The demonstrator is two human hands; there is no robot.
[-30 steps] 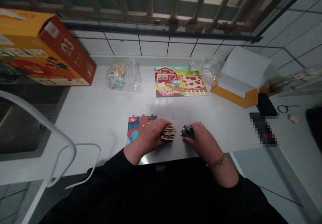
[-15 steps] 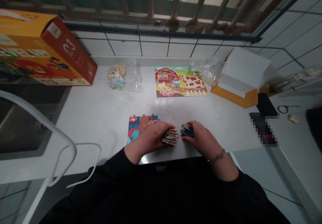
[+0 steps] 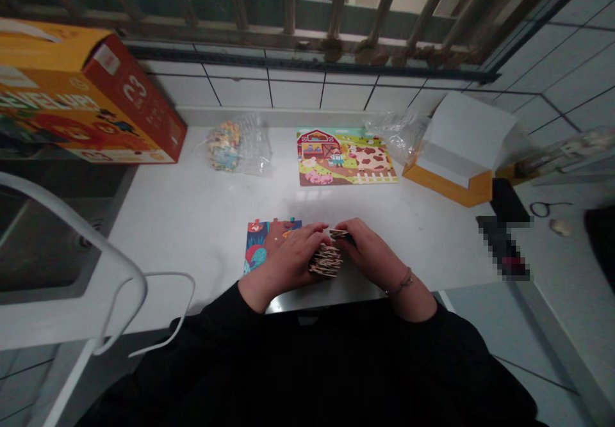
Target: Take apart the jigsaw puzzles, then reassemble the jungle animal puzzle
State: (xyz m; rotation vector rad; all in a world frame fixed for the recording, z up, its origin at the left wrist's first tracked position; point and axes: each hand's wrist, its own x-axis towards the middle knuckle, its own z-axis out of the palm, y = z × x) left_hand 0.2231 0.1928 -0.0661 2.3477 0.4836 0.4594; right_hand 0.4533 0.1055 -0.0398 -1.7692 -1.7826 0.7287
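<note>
My left hand (image 3: 296,252) is closed around a thick stack of jigsaw puzzle pieces (image 3: 327,261), their edges facing right. In my right hand (image 3: 369,251) a few more puzzle pieces (image 3: 339,233) are pinched, edge-on, just above the top of that stack. Whether the two lots touch I cannot tell. Beneath and beyond my left forearm lies a partly joined puzzle (image 3: 256,246) in blue, brown and red, with tabs along its upper edge; my hand and arm cover part of it.
A farm picture board (image 3: 346,158) lies at the back. Left of it is a clear bag of puzzle pieces (image 3: 225,147); right, an open white-and-yellow box (image 3: 461,152) beside crumpled plastic (image 3: 398,136). A large orange box (image 3: 96,100) stands by the sink (image 3: 52,235). A white curved tube (image 3: 72,219) crosses the left.
My right hand has moved left and slightly up, bringing its pieces to the stack and turning them edge-on. My left hand has stayed nearly in place, its fingers lifted a little.
</note>
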